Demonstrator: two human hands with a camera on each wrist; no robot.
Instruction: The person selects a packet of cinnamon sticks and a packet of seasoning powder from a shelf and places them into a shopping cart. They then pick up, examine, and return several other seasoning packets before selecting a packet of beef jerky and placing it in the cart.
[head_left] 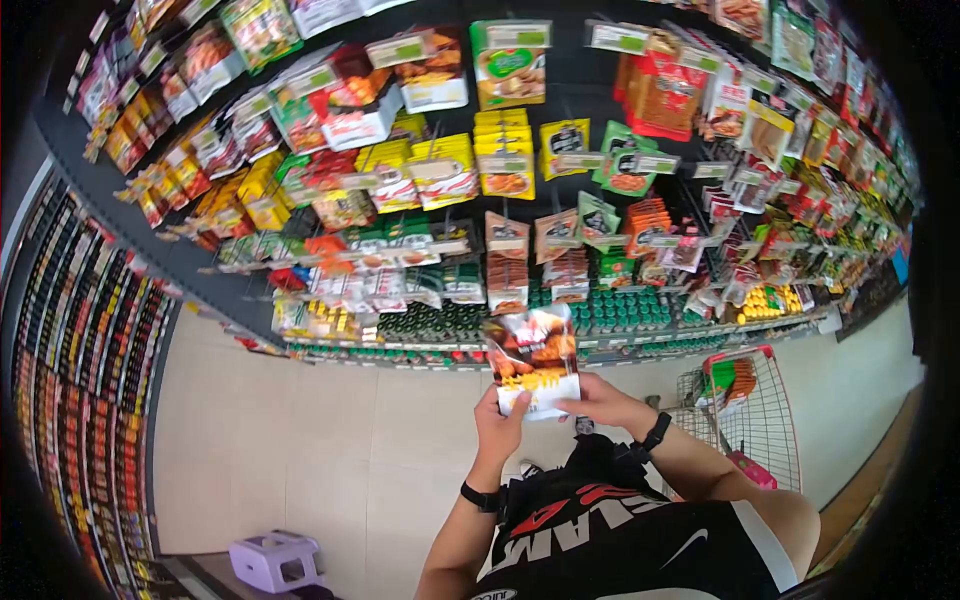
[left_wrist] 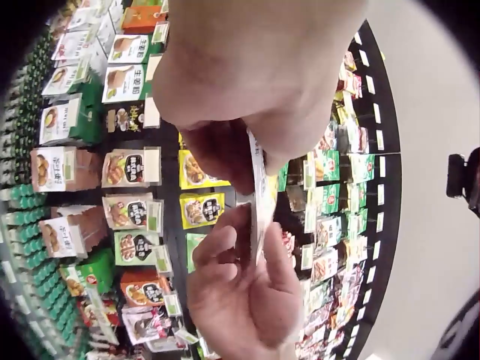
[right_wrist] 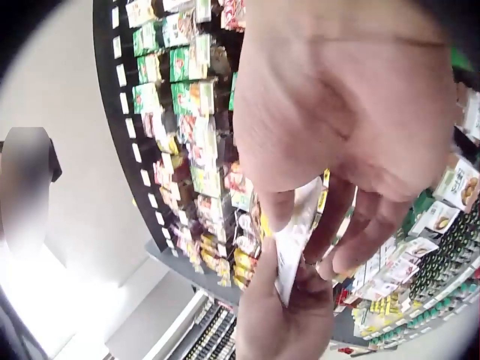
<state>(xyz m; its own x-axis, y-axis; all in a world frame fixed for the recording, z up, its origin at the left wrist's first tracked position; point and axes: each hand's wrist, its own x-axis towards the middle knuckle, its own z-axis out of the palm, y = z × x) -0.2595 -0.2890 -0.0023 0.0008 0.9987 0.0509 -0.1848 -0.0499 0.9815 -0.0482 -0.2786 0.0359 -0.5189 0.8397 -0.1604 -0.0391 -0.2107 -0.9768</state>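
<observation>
A food pouch (head_left: 537, 355) with a dark top, a picture of browned food and a white lower band is held up in front of the body. My left hand (head_left: 499, 428) pinches its lower left corner, thumb on the printed front. At the lower right edge my right hand (head_left: 610, 403) grips it the same way. Both wrist views catch the pouch edge-on: a thin strip (left_wrist: 259, 191) between the two hands in the left one, a pale sliver (right_wrist: 294, 240) in the right one. Fingers curl behind it on both sides.
Shelves of hanging packets (head_left: 505, 150) face me, with rows of green-capped jars (head_left: 625, 310) below. A wire shopping cart (head_left: 765, 420) holding some packets stands to the right. A purple step stool (head_left: 275, 562) sits on the floor at lower left, near a side shelf of bottles (head_left: 90, 370).
</observation>
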